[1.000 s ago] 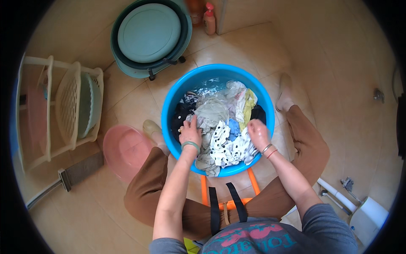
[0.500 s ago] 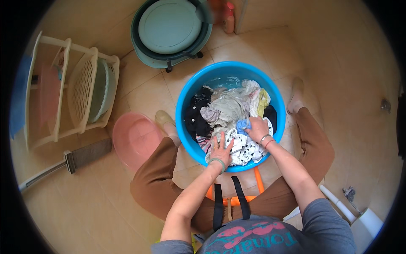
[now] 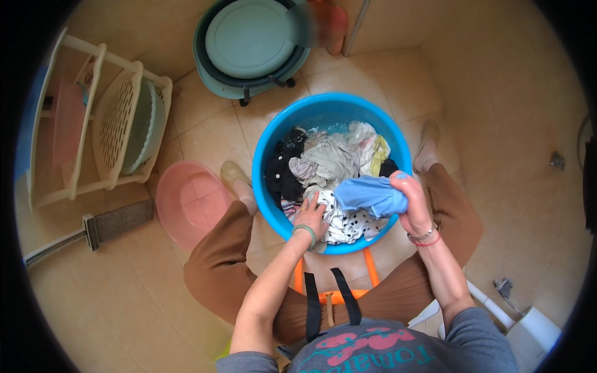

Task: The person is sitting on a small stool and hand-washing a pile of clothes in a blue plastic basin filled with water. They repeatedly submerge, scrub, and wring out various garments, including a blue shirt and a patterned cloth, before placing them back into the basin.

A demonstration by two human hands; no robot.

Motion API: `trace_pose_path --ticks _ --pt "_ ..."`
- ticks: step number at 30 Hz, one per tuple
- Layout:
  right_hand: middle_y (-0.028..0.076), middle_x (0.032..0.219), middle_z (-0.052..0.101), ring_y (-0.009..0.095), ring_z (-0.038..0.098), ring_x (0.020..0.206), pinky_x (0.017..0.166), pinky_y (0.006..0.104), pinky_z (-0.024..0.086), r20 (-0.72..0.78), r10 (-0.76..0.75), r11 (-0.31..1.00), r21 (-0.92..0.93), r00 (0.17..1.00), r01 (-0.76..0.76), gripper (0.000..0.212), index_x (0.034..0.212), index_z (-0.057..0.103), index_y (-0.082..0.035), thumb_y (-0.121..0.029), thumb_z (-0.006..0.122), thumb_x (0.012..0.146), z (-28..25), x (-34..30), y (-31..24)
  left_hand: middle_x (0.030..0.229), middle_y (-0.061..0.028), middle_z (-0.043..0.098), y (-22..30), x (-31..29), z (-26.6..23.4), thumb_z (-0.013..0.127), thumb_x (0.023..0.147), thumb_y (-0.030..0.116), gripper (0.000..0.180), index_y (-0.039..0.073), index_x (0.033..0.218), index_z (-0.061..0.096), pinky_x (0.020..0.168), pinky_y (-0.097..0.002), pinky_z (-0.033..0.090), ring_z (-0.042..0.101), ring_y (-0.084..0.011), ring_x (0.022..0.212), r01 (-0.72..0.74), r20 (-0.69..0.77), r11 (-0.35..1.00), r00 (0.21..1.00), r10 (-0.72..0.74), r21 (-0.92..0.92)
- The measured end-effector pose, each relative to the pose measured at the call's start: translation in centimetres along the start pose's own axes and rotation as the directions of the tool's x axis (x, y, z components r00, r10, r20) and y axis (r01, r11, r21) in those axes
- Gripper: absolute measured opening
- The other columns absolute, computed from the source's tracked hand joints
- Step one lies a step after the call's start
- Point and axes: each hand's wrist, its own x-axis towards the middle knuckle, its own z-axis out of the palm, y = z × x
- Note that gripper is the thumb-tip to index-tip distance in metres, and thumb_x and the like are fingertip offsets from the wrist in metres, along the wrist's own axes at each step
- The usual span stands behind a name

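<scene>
A large blue tub [image 3: 336, 98] stands between my legs, with water and a heap of laundry in it. My right hand [image 3: 413, 202] is closed around a bunched light blue cloth [image 3: 367, 194], lifted above the heap at the tub's right side. What kind of garment it is I cannot tell. With fingers spread, my left hand [image 3: 310, 219] rests on the near left of the pile, beside a white cloth with black dots [image 3: 348, 225]. Behind that lie a grey garment [image 3: 329, 158], a black garment with white dots [image 3: 283, 165] and a yellow piece [image 3: 379, 155].
A pink basin [image 3: 193, 202] sits left of my foot. Farther left are a cream rack [image 3: 74, 186] holding basins and a long-handled flat mop [image 3: 124, 222]. Green basins [image 3: 249, 40] lean at the back wall. An orange stool [image 3: 371, 267] is below me, a white brush holder [image 3: 535, 336] lower right.
My right hand has raised the light blue cloth out of the pile and moved right and toward me. My left hand has slid slightly left on the laundry.
</scene>
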Motion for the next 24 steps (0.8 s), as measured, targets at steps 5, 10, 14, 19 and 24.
trace_pose_path --ticks 5,10,14,19,24 --pt "0.005 0.083 0.058 0.012 0.056 0.078 0.073 0.0264 0.045 0.109 -0.057 0.973 0.23 0.992 0.03 0.02 0.089 0.054 -0.003 -0.023 0.053 0.087 2.9 -3.3 -7.7 0.144 -0.0172 0.038 4.5 -1.6 -4.4 0.074 0.073 0.037 0.056 0.011 0.119 0.055 0.103 -0.0491 0.036 0.038 -0.0363 0.132 0.055 -0.291 0.997 0.954 -0.069 -0.058" --pt "0.008 0.09 0.06 0.014 0.059 0.081 0.063 0.0284 0.048 0.164 -0.024 0.927 0.372 0.986 -0.039 0.021 0.099 0.054 -0.004 -0.022 0.053 0.088 4.0 -3.9 -9.7 0.122 -0.0106 0.056 6.0 -0.2 -6.8 0.074 0.08 0.029 0.046 0.007 0.117 0.055 0.092 -0.0356 0.042 0.053 -0.0226 0.116 -0.329 -0.332 0.408 0.941 0.066 -0.852" --pt "0.001 0.085 0.057 0.008 0.054 0.068 0.047 0.0253 0.046 0.237 0.083 0.94 0.304 0.968 -0.155 0.017 0.104 0.052 -0.011 -0.019 0.057 0.09 0.3 -1.1 -7.9 0.088 0.0026 0.06 7.0 0.3 -9.3 0.063 0.091 0.02 0.018 0.005 0.101 0.062 0.077 -0.0218 0.044 0.052 -0.0054 0.083 -0.264 -0.277 0.345 0.961 0.012 -0.901" --pt "0.004 0.084 0.057 0.007 0.057 0.067 0.044 0.0217 0.047 0.017 0.164 0.933 -0.326 0.986 -0.15 0.032 0.112 0.051 -0.003 -0.007 0.065 0.084 -6.3 2.3 -2.4 0.077 0.006 0.049 6.3 1.3 -9.2 0.057 0.095 0.019 0.015 0.005 0.089 0.058 0.063 -0.0202 0.034 0.04 -0.0036 0.071 -0.412 -0.503 0.338 0.826 -0.254 -0.846" --pt "0.012 0.095 0.061 0.029 0.06 0.089 0.08 0.0361 0.047 0.145 -0.12 0.531 -0.827 0.982 0.187 0.024 0.091 0.063 -0.004 -0.01 0.069 0.069 -9.2 3.0 -0.4 0.078 0.0064 0.049 9.7 0.1 -10.9 0.056 0.096 0.021 0.018 0.005 0.091 0.06 0.064 -0.0195 0.034 0.04 -0.0033 0.072 -0.515 -0.613 0.335 0.699 -0.369 -0.789"
